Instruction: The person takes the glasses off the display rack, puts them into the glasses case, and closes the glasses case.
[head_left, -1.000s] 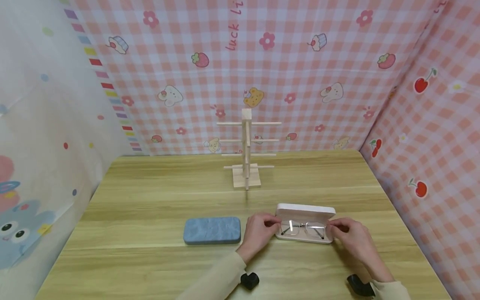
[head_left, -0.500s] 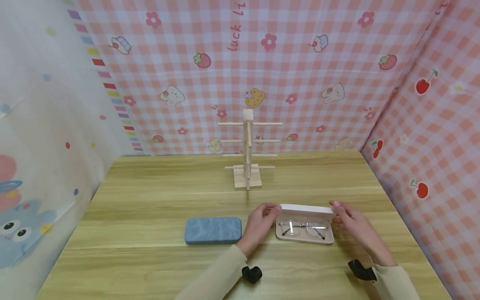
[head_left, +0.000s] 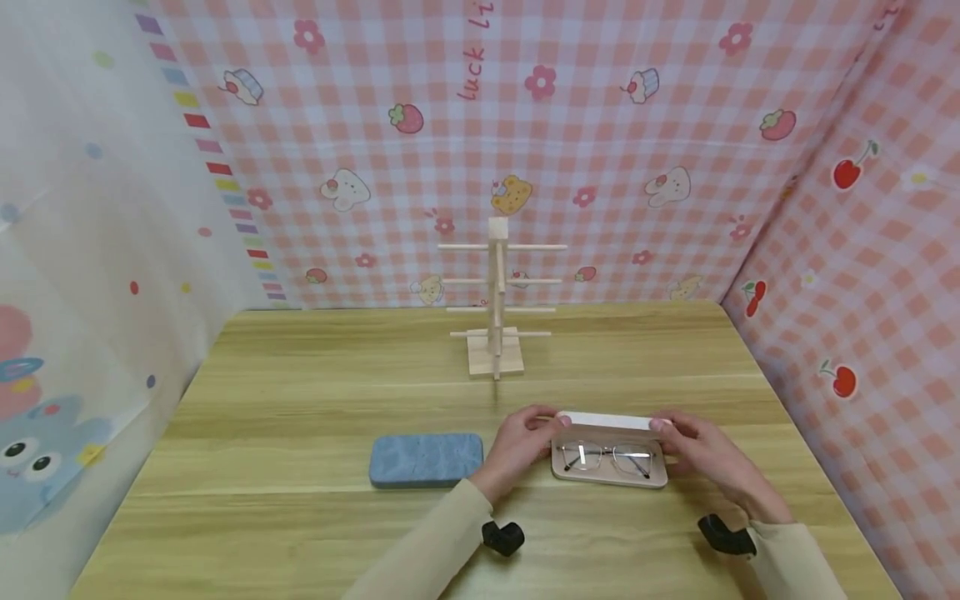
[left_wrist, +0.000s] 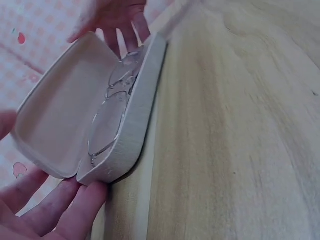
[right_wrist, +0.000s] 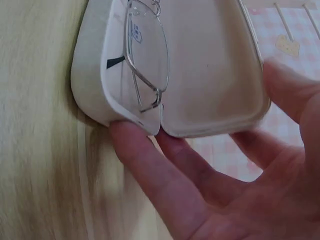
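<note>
A white eyeglass case (head_left: 609, 481) lies open on the table, its raised lid (head_left: 609, 420) tilted partly forward. Inside it rests a pair of thin metal-framed eyeglasses (head_left: 606, 455), lenses up. My left hand (head_left: 521, 442) holds the lid's left end, thumb at its edge; in the left wrist view its other fingers touch the case (left_wrist: 135, 125) near the hinge. At the opposite end, my right hand (head_left: 701, 450) grips the lid between thumb and fingers. Lower fingers of that hand touch the case's end in the right wrist view.
A closed blue glasses case (head_left: 426, 460) lies left of my left hand. Further back stands a wooden rack (head_left: 497, 292) with horizontal pegs. Patterned cloth (head_left: 450, 150) hangs behind the wood-grain table (head_left: 300, 383) and at both sides.
Both hands have let go of the eyeglasses' ends and moved up to the case's lid. The lid has tipped slightly forward. The eyeglasses stay in the case.
</note>
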